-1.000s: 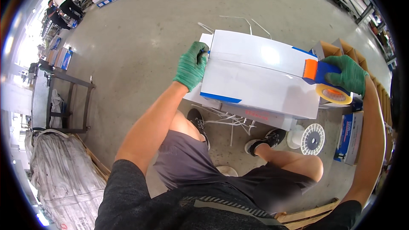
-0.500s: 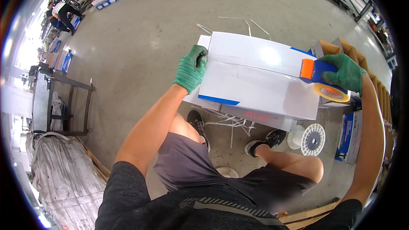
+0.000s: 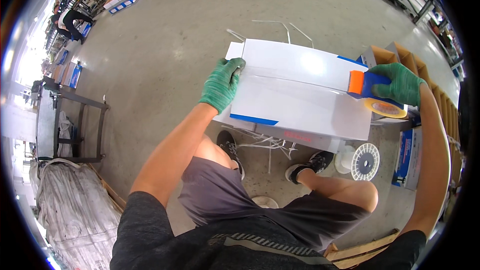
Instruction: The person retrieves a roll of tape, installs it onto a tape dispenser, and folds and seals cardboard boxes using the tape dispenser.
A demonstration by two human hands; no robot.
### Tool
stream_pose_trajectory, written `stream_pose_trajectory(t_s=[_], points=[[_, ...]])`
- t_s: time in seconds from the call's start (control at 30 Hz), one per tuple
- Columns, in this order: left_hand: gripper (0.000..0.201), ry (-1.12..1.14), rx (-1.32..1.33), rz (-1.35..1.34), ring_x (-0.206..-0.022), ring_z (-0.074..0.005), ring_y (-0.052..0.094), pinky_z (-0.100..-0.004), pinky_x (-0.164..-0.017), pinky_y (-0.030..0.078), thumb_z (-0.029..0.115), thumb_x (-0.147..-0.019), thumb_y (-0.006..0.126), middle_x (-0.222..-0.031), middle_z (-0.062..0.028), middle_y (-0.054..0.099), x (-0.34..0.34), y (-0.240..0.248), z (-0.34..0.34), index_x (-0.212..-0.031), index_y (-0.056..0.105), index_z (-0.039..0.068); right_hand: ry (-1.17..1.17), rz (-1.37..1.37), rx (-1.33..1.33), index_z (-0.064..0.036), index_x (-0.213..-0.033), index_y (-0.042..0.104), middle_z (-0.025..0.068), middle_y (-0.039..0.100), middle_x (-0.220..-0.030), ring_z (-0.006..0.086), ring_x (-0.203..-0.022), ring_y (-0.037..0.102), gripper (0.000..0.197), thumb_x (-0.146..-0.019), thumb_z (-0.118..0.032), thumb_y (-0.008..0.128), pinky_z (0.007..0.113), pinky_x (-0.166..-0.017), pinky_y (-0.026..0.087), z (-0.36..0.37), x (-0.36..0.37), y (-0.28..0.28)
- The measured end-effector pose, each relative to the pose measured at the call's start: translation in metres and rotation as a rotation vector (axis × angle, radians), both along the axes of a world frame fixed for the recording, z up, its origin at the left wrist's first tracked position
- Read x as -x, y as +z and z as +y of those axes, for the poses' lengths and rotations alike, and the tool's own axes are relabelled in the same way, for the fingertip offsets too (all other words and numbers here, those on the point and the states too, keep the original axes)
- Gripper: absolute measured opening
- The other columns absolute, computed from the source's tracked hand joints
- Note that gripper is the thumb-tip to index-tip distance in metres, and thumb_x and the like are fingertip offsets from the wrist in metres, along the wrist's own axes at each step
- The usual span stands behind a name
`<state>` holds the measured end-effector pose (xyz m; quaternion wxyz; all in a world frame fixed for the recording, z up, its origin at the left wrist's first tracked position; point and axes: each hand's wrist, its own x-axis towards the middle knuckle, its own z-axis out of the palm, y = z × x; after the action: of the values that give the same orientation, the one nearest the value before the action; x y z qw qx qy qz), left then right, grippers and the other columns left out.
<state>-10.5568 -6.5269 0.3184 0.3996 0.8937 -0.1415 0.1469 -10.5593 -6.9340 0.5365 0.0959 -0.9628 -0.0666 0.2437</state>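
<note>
The tape dispenser [image 3: 372, 92] has been drawn further right along the white carton [image 3: 300, 90] since earlier. It is gripped by the right hand [image 3: 400, 84]; the left hand [image 3: 222, 84] is pressed flat on the seam's far end. Cutting the tape seems next.

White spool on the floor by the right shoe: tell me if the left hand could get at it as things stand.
Probably not easily. The left hand presses the left end of the white box, and the white spool lies low on the floor beneath the box's right end, past the right shoe. The box and legs lie between.
</note>
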Motion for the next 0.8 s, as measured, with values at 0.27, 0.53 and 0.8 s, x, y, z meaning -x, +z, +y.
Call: stream_pose_trajectory(t_s=[0.27, 0.53, 0.8], points=[[0.059, -0.282, -0.869, -0.234, -0.139, -0.0297, 0.039, -0.0416, -0.115, 0.032, 0.002, -0.084, 0.055, -0.150, -0.0011, 0.043, -0.013, 0.030, -0.006, -0.139, 0.051, 0.024, 0.065, -0.009, 0.035, -0.0021, -0.122, 0.064, 0.0147, 0.070, -0.105, 0.0213, -0.090, 0.068, 0.053, -0.082, -0.037, 0.069, 0.032, -0.087, 0.054, -0.011, -0.006, -0.001], [0.062, -0.306, -0.932, -0.102, -0.142, -0.0281, 0.033, -0.0487, -0.117, 0.026, 0.007, -0.086, 0.052, -0.155, 0.0015, 0.035, -0.018, 0.035, -0.014, -0.145, 0.043, 0.026, -0.010, 0.017, 0.016, -0.0059, -0.128, 0.062, 0.0136, 0.069, -0.113, 0.0223, -0.102, 0.065, 0.061, -0.079, -0.041, 0.073, 0.033, -0.094, 0.050, -0.028, 0.003, 0.008], [0.064, -0.238, -0.928, -0.055, -0.139, -0.0275, 0.039, -0.0464, -0.116, 0.028, 0.011, -0.091, 0.051, -0.153, 0.0018, 0.039, -0.016, 0.035, -0.015, -0.151, 0.031, 0.027, -0.088, 0.121, 0.146, -0.0113, -0.129, 0.062, 0.0113, 0.068, -0.118, 0.0241, -0.108, 0.065, 0.062, -0.073, -0.034, 0.077, 0.035, -0.101, 0.047, -0.092, 0.016, 0.026]])
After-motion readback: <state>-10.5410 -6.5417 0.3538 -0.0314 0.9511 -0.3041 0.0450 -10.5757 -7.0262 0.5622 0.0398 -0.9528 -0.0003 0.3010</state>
